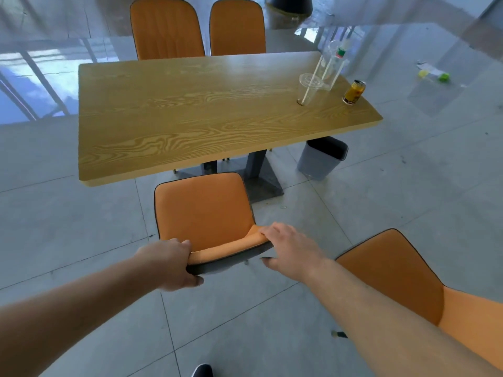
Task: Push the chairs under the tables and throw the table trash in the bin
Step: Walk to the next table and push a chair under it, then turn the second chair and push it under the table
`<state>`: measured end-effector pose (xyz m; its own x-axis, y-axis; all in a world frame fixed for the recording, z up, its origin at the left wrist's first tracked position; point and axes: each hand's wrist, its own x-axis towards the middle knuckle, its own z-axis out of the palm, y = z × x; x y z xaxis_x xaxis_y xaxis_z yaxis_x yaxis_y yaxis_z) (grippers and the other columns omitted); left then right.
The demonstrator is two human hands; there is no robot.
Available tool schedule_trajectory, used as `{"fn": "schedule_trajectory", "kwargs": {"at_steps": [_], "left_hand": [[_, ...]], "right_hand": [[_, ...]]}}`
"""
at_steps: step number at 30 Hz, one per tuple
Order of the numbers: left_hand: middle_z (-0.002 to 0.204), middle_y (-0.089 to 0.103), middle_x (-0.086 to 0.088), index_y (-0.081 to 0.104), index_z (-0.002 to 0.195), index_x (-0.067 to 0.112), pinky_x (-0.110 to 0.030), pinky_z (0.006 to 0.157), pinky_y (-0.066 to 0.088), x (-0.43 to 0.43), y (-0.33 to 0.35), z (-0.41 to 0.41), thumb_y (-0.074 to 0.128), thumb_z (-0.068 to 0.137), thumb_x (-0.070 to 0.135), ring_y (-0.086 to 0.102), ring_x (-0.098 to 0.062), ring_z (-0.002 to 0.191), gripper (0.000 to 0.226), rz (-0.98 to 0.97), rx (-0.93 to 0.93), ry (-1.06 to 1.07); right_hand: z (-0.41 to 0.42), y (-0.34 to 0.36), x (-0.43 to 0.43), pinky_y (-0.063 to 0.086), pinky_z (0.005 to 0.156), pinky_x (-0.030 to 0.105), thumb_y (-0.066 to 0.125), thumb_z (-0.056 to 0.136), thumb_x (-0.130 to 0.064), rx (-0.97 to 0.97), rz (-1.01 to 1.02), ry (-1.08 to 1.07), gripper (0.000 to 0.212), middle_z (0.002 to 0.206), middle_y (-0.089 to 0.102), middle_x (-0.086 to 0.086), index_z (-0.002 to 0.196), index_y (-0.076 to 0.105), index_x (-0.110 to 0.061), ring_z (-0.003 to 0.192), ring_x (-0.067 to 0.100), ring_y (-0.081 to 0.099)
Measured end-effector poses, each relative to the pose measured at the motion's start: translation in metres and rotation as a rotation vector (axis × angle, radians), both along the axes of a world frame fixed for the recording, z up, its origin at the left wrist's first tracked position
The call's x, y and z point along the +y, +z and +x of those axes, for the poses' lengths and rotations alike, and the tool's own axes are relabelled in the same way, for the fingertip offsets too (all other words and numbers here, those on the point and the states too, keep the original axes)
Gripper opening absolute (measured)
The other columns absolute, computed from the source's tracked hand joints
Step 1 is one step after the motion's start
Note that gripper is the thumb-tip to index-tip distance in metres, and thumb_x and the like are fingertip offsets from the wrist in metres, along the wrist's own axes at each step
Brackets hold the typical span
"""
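Note:
An orange chair (205, 208) stands just in front of the wooden table (190, 118), its seat edge near the table's front rim. My left hand (171, 263) grips the left end of its backrest top. My right hand (290, 248) rests on the right end, fingers curled over the edge. On the table's right end stand a clear plastic cup with a straw (307, 89), a clear bottle (336, 61) and a yellow can (353, 92). A grey bin (321, 157) sits on the floor beside the table's right side.
Another orange chair (402, 276) stands apart from the table at my right. Two orange chairs (167, 31) (236, 28) are at the far side. Some litter (434, 73) lies on the floor at the far right. The table's dark pedestal base (261, 180) is beside the gripped chair.

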<state>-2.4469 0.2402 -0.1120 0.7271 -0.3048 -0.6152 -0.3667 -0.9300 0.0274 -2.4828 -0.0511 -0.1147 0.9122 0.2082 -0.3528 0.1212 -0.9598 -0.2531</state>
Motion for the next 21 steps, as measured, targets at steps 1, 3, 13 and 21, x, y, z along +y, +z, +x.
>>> {"fn": "schedule_trajectory", "kwargs": {"at_steps": [1,3,13,21], "left_hand": [[0.091,0.058,0.009,0.050,0.106,0.032,-0.031,0.067,0.055,-0.012,0.007,0.001,0.059,0.073,0.088,0.058,-0.010,0.078,0.065,0.021,-0.032,-0.030],[0.085,0.058,0.010,0.053,0.110,0.031,-0.027,0.058,0.050,-0.045,0.023,0.001,0.055,0.070,0.092,0.057,-0.009,0.072,0.073,0.004,-0.144,-0.087],[0.129,0.063,0.002,0.045,0.142,0.033,-0.029,0.057,0.049,-0.321,0.117,-0.094,0.055,0.080,0.084,0.066,-0.020,0.096,0.081,-0.413,-0.438,-0.225],[0.138,0.061,-0.001,0.050,0.137,0.031,-0.037,0.069,0.046,-0.549,0.166,-0.222,0.058,0.085,0.077,0.064,-0.028,0.108,0.070,-0.654,-0.455,-0.164]], "right_hand": [[-0.008,0.007,-0.007,0.049,0.097,0.041,0.066,0.094,-0.050,-0.007,0.003,-0.003,0.067,0.140,0.045,-0.003,0.150,0.036,-0.028,0.125,0.020,0.046],[-0.027,0.022,-0.031,0.045,0.105,0.043,0.064,0.095,-0.052,-0.022,0.005,-0.029,0.073,0.153,0.039,-0.001,0.155,0.030,-0.028,0.138,0.023,0.040],[-0.192,0.121,-0.263,0.043,0.109,0.047,0.054,0.098,-0.055,-0.262,-0.116,-0.226,0.067,0.157,0.041,0.006,0.154,0.033,-0.025,0.141,0.028,0.038],[-0.360,0.161,-0.453,0.043,0.105,0.048,0.059,0.096,-0.054,-0.355,-0.196,-0.389,0.065,0.151,0.046,0.009,0.151,0.041,-0.022,0.134,0.033,0.043]]}}
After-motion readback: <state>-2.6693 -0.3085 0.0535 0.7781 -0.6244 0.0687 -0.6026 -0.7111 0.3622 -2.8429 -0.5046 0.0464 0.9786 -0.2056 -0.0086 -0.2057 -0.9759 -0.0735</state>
